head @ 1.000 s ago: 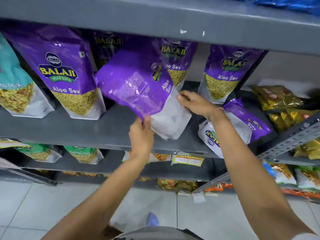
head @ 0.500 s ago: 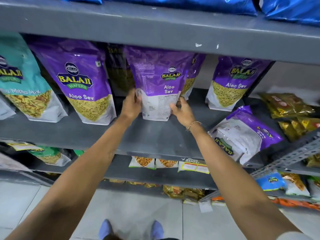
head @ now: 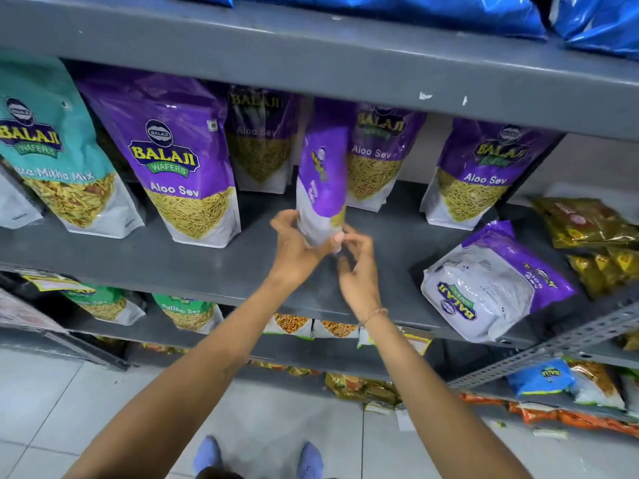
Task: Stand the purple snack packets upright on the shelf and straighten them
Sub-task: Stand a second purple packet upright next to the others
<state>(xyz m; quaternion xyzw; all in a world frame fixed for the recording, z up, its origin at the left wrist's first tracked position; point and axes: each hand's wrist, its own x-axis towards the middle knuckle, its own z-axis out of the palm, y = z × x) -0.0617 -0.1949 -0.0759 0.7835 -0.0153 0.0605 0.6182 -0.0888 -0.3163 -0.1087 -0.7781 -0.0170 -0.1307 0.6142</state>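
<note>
Upright, purple packet (head: 321, 174), left hand (head: 294, 242) gripping

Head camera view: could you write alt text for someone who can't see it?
Two bare hands, left hand and right hand, hold a purple-and-white plastic snack packet upright and edge-on at its base on a grey metal shelf. Other purple Aloo Sev packets stand around it, and one purple packet lying flat rests at the right.

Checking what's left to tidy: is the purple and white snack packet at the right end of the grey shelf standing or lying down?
Lying down: the purple and white snack packet rests flat on the grey shelf, logo upside down.
</note>
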